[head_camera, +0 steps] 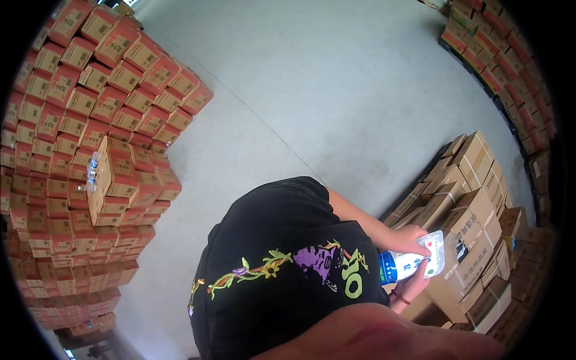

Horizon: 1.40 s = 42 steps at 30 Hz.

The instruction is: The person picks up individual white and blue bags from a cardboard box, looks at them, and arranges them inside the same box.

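A white and blue printed plastic pouch [411, 265] is between my two hands, at the right of the black embroidered shirt [288, 252]. My left hand [411, 238] grips its upper edge, with the thumb on the printed face. From below, my right hand [413, 285] grips the pouch, its thumb also on the face; a dark red band circles that wrist. The far fingers of both hands are hidden behind the pouch. Under my hands is a cardboard carton [445, 294] with a dark opening beside it.
Strapped brown cartons [468, 225] are piled at the right. Red and brown cartons [108, 103] form a tall stack on the left, with clear plastic bottles [93, 171] on a projecting part. More cartons [508, 67] stand along the far right. Grey floor [288, 103] lies between the stacks.
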Motion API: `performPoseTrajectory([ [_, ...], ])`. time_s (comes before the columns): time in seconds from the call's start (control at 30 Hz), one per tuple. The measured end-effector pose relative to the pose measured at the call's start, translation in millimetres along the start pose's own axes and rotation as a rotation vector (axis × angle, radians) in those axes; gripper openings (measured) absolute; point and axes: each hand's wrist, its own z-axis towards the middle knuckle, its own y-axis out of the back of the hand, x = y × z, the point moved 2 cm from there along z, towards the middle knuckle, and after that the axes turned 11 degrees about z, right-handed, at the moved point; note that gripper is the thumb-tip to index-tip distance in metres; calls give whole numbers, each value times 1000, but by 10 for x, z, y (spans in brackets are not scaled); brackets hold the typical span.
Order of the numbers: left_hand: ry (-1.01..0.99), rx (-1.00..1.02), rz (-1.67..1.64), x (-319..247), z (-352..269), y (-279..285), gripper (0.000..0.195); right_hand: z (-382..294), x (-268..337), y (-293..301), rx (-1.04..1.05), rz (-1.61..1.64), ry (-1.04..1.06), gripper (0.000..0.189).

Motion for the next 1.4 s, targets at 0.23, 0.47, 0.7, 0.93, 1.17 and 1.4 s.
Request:
performPoseTrajectory([
  [0.23, 64, 0, -19, 61, 74, -65, 34, -39, 50, -4, 94, 28, -37, 45],
  [0.47, -12, -17, 92, 150, -39, -211, 38, -71, 26, 132, 115, 18, -41, 45],
  [0.7, -74, -14, 162, 176, -93, -484, 34, -259, 153, 276, 75, 49, 79, 44],
  [0.93, 70, 170, -136, 334, -28, -665, 29, -2, 115, 701, -182, 88, 163, 33],
  [1.17, 165, 1044, 202, 438, -165, -616, 60, -506, -244, 1107, -226, 256, 91, 39],
  [1.4, 235, 1079, 66, 461, -38, -539, 57, -1020, -523, 759, -199, -63, 84, 46],
])
